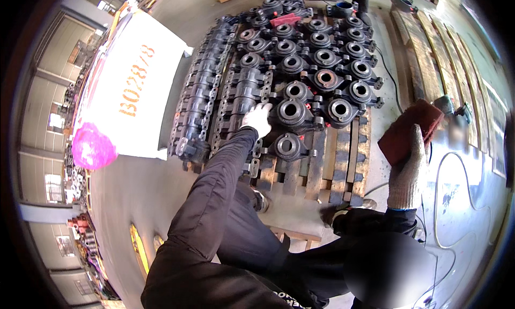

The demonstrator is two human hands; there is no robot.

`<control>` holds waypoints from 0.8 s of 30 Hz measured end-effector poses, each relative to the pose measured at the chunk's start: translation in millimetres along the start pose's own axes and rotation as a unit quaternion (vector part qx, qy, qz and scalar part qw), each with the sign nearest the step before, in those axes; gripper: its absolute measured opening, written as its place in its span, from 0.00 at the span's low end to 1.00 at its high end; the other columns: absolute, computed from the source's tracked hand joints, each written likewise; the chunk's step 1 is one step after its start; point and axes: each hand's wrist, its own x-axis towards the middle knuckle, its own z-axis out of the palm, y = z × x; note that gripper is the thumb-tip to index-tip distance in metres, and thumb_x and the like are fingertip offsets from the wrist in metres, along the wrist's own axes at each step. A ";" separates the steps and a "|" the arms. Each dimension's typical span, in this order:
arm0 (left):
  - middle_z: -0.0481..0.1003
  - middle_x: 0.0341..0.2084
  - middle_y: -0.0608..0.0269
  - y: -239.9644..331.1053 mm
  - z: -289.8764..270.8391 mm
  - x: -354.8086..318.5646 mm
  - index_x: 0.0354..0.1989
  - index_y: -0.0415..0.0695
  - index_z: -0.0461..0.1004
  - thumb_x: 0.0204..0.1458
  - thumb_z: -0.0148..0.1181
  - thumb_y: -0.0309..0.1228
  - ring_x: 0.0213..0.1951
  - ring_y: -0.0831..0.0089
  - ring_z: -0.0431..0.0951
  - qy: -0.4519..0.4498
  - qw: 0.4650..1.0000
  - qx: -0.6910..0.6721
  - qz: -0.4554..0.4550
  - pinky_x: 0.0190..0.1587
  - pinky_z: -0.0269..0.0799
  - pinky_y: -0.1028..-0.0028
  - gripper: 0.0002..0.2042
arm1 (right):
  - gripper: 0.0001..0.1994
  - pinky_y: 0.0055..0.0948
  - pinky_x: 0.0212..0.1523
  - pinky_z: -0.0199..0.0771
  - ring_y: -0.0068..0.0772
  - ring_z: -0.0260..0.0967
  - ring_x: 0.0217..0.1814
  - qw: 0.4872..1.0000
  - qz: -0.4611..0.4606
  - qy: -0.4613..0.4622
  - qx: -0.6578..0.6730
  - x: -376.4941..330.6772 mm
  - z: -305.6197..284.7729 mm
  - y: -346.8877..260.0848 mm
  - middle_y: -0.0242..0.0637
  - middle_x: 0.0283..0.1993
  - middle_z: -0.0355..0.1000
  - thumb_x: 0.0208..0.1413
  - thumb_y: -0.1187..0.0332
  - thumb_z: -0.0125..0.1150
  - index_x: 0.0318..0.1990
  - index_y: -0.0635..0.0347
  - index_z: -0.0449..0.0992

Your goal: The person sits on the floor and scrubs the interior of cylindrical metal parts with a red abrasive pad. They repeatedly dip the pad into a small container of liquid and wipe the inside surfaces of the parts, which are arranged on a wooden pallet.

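My left hand (257, 120), in a white work glove, reaches forward to the pallet. It rests on the dark metal castings, between a row of half-round ribbed castings (244, 94) and the castings with round bored eyes (291, 111). Its fingers lie outstretched over the metal, and no loose object shows in them. At the right, my gloved right hand (409, 175) is raised, closed on a reddish-brown abrasive pad (399, 140). A finger or thumb presses along the pad's face, and the other fingers are hidden behind it. The pad is apart from the castings.
The castings stand in rows on a wooden pallet (339, 164). A red piece (285, 20) lies among the far ones. More wooden slats (429, 51) stand at the right, with cables (437, 185) on the floor. A white panel (134, 83) with a pink wrapped bundle (94, 146) is at the left.
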 end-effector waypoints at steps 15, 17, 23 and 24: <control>0.82 0.43 0.45 35.0 -64.0 39.0 0.46 0.41 0.81 0.44 0.71 0.49 0.49 0.48 0.81 -0.140 0.978 0.107 0.113 0.54 0.76 0.58 0.27 | 0.27 0.33 0.61 0.75 0.34 0.73 0.63 0.994 0.039 0.051 0.087 3.5 -3.2 -22.3 0.41 0.63 0.72 0.66 0.59 0.62 0.69 0.61 0.67; 0.82 0.41 0.45 54.9 -101.3 25.0 0.44 0.40 0.81 0.47 0.69 0.53 0.47 0.48 0.82 -0.180 0.961 0.175 0.114 0.51 0.77 0.57 0.27 | 0.29 0.31 0.60 0.74 0.33 0.73 0.62 0.995 0.017 0.034 0.092 2.6 -7.3 -20.3 0.40 0.63 0.73 0.65 0.57 0.64 0.69 0.61 0.68; 0.83 0.32 0.45 152.1 -148.0 -9.2 0.38 0.35 0.84 0.50 0.69 0.55 0.41 0.51 0.84 -0.204 0.971 0.081 0.096 0.48 0.76 0.62 0.29 | 0.33 0.31 0.58 0.76 0.32 0.73 0.60 0.992 0.013 0.035 0.123 21.3 -21.7 -12.3 0.40 0.62 0.72 0.63 0.57 0.67 0.72 0.59 0.63; 0.83 0.31 0.45 158.6 -149.7 -12.7 0.36 0.35 0.84 0.50 0.69 0.55 0.40 0.52 0.85 -0.195 0.974 0.049 0.105 0.47 0.76 0.63 0.28 | 0.33 0.31 0.56 0.77 0.32 0.73 0.60 0.992 0.002 0.025 0.125 24.1 -26.4 -7.9 0.40 0.62 0.72 0.63 0.57 0.67 0.72 0.58 0.63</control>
